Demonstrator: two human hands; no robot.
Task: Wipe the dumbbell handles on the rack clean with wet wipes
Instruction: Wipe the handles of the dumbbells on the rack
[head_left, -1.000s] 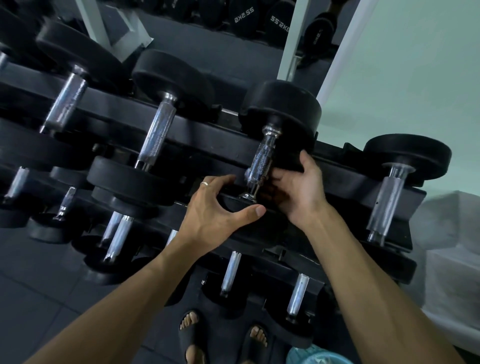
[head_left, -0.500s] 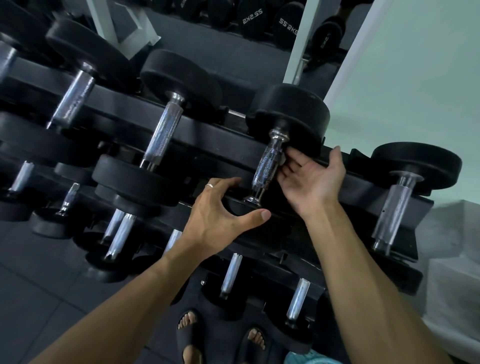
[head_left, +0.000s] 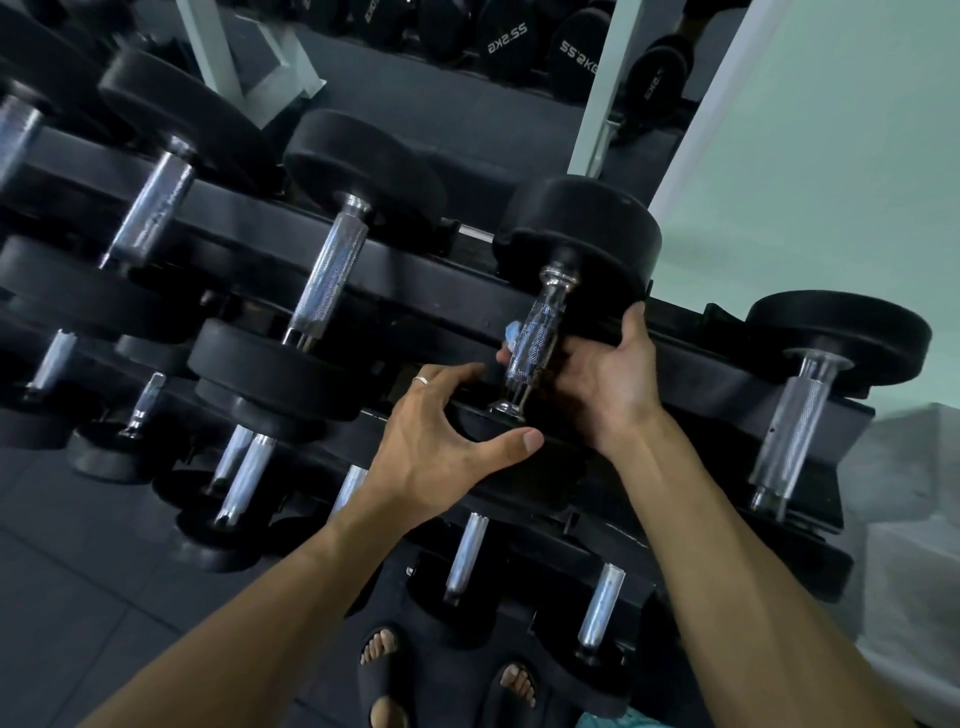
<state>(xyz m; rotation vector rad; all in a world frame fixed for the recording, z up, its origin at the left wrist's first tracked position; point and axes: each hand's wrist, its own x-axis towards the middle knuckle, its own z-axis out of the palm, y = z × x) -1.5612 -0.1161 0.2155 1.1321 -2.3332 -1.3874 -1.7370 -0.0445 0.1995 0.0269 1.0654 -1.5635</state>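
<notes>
A black dumbbell lies on the top tier of the rack (head_left: 395, 280), its knurled chrome handle (head_left: 537, 332) running toward me. My right hand (head_left: 602, 374) reaches under that handle with its fingers wrapped round from the right. A pale blue wet wipe (head_left: 511, 332) shows at the fingertips on the handle's left side. The thumb lies against the far black weight (head_left: 582, 234). My left hand (head_left: 441, 441), with a ring on one finger, grips the near weight of the same dumbbell, thumb spread to the right.
More dumbbells with chrome handles (head_left: 330, 270) fill the top tier to the left and one (head_left: 795, 421) to the right. Lower tiers hold smaller dumbbells (head_left: 467, 556). My sandalled feet (head_left: 384, 660) stand on the grey floor below. A mirror behind reflects other weights.
My right hand, which lay flat beside the handle half a second ago, has curled under and round it with the wipe. The left hand stays on the near weight.
</notes>
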